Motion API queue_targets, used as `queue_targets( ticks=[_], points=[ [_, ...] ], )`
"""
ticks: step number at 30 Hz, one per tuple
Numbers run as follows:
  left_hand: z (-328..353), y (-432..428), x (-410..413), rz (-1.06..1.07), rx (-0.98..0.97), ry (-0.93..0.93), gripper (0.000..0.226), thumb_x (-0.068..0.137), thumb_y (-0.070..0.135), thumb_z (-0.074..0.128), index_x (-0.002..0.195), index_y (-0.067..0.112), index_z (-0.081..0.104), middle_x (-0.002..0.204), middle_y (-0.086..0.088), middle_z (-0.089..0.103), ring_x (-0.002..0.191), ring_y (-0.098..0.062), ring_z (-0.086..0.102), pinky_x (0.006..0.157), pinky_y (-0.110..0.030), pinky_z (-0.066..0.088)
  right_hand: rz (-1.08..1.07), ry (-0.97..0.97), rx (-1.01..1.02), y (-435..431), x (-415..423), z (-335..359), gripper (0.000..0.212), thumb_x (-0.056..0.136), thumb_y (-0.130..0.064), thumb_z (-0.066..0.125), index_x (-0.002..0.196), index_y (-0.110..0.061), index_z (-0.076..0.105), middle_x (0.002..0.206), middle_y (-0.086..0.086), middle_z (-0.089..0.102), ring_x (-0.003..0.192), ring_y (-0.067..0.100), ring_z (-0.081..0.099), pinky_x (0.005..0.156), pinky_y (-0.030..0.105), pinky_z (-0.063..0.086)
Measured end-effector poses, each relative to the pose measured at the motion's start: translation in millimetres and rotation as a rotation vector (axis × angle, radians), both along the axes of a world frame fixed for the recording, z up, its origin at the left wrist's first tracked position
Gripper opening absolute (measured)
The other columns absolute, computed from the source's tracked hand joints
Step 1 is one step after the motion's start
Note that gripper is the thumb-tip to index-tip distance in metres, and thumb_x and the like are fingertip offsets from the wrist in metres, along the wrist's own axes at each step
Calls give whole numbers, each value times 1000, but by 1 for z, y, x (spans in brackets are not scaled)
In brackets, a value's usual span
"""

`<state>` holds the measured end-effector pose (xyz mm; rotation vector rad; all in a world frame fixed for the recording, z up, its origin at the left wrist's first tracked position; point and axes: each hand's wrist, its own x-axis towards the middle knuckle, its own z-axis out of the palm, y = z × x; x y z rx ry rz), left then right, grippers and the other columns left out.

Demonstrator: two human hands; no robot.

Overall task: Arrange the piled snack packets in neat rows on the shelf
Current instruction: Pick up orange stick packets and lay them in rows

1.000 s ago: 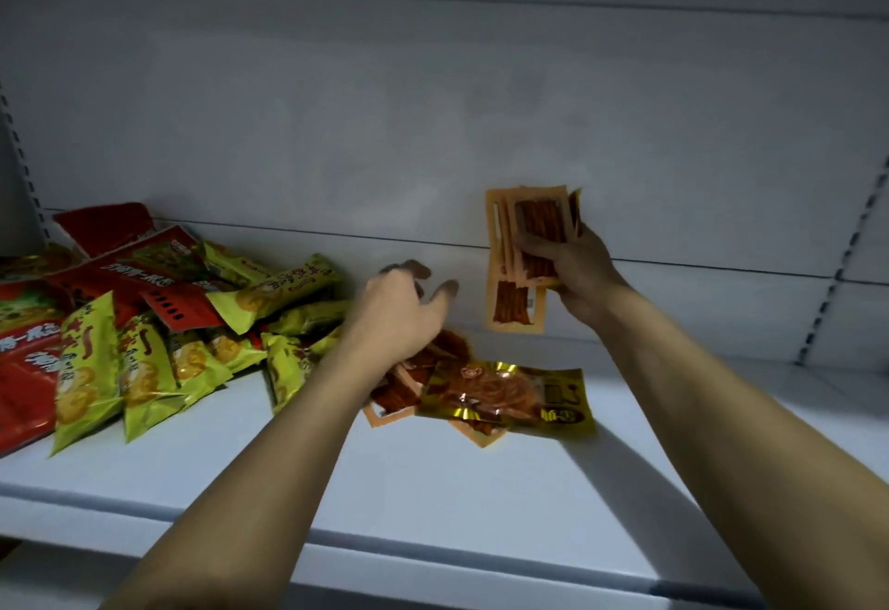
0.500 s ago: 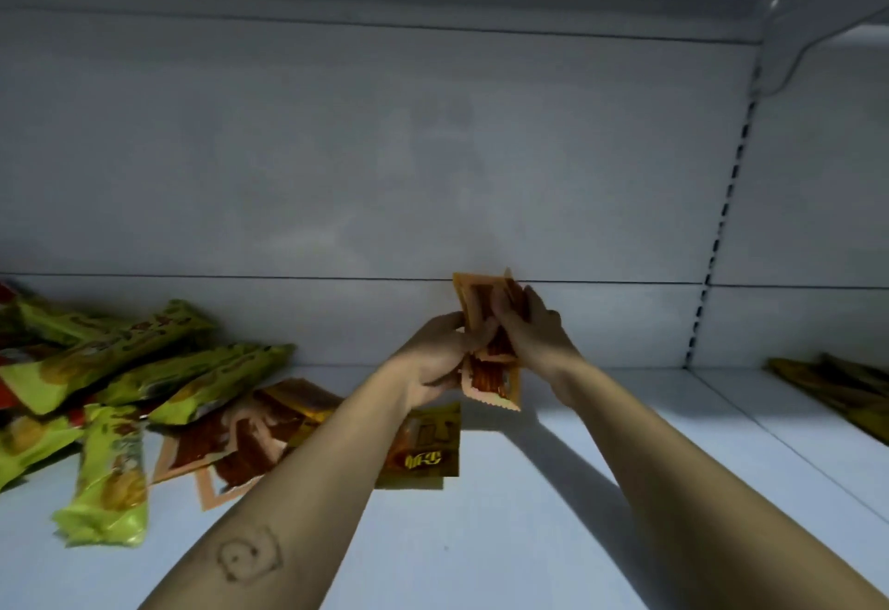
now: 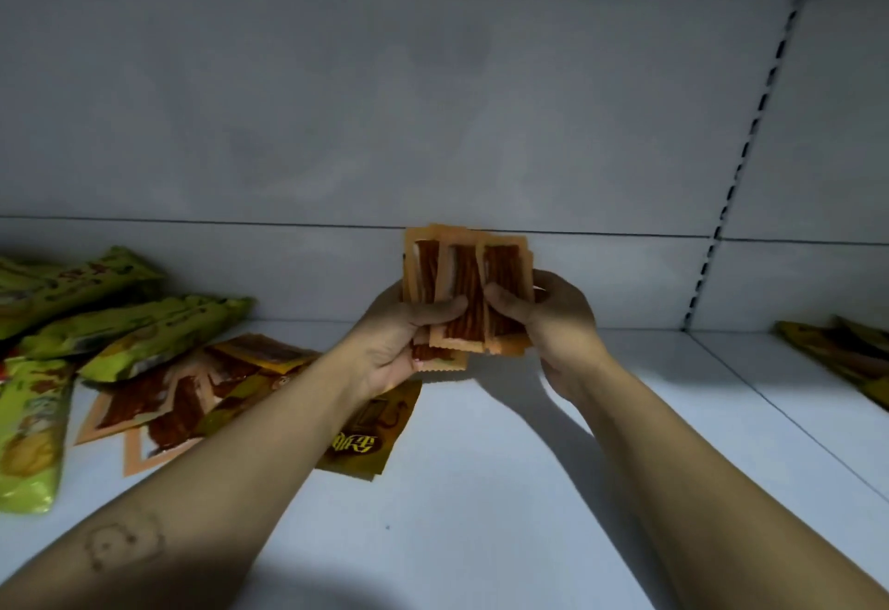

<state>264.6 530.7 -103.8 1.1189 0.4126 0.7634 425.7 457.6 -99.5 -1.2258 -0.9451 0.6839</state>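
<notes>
Both hands hold a small fan of orange packets [image 3: 464, 282] upright, lifted off the white shelf [image 3: 481, 513] and close to the back wall [image 3: 433, 104]. The left hand [image 3: 394, 345] grips the fan's left side with its thumb laid across the front; the right hand [image 3: 558, 320] pinches the right side, thumb in front, fingers behind. Left of the fan and lower, loose orange packets [image 3: 158, 397] lie on the shelf beside a heap of green packets [image 3: 144, 330] (all at odd angles). A golden packet [image 3: 370, 436] lies below the fan, partly under the left forearm. Far right of the fan, more yellowish packets [image 3: 842, 354] lie past a slotted upright [image 3: 741, 166].
</notes>
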Motion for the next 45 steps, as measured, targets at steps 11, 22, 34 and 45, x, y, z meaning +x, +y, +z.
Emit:
queue_targets(
  ticks=[11,22,34,45],
  points=[
    [-2,-24,3,32,71,239,33,73,15,73,105,10,71,101,-17,74,94,-35,68,73,-41,54,149,-154,9,-2,-9,-14,27,94,-31,65,119,-23,58,112,0,70,103,17,68,90,35,56],
    [-1,-21,3,153,153,140,43,80,28,73,117,6,67,107,-19,73,100,-37,71,84,-45,59,171,13,-70,-9,-2,-15,53,58,-36,87,103,-15,73,99,6,77,93,24,74,91,47,56],
    [-4,-12,0,212,261,207,23,85,4,74,107,10,70,96,-10,77,86,-25,75,78,-41,61,169,87,-90,-11,-4,-11,65,58,-33,89,115,-10,68,110,13,73,103,33,70,97,54,52],
    [2,-5,-3,75,221,167,19,93,15,66,111,11,69,104,-12,75,96,-27,73,80,-37,60,2,143,9,-13,-2,-2,37,74,-4,78,110,-4,70,104,13,75,96,33,72,85,50,58]
  ],
)
